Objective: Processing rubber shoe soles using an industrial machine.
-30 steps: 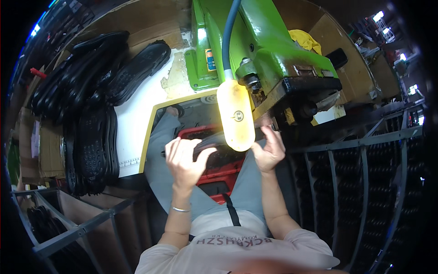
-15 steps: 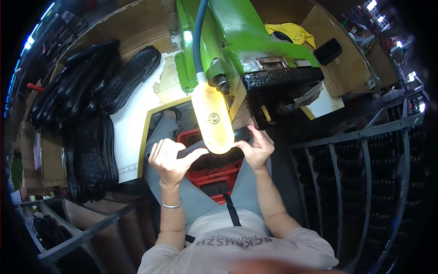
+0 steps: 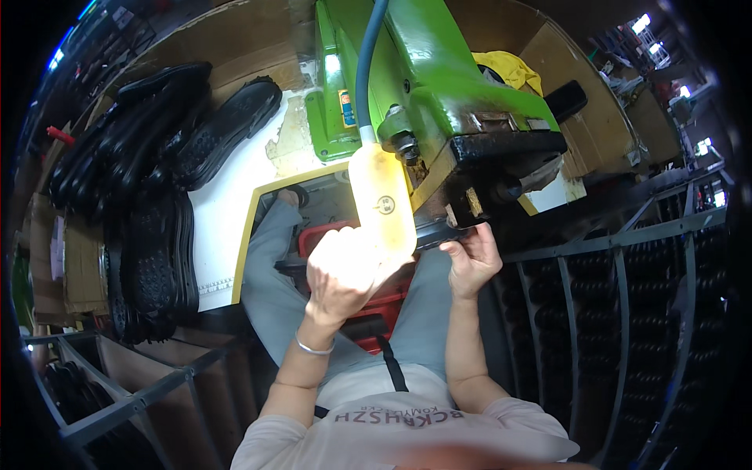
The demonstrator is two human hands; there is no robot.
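Hands: your left hand (image 3: 345, 270) and right hand (image 3: 470, 262) gripped a black sole (image 3: 439, 235) | under the green machine (image 3: 439, 102) (lamp glare) | progress: mid-press, stacked soles (image 3: 149, 196) waited on counter (image 3: 227, 227).

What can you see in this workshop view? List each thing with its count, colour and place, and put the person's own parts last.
machine: one, green, top centre, above the lap
lamp: one, yellow, lit, on a blue hose, in front of the machine
shoe soles: many, black, piled on the white bench at left
dark sole piece: one, black, under the machine head, held by both hands
crate: one, red, between the knees
yellow cloth: one, behind the machine, upper right
metal racks: grey, right side, stacked with dark soles
cardboard: brown, far left
bracelet: one, silver, left wrist
left hand: on the piece, brightly lit
right hand: fingers gripping the piece's right end
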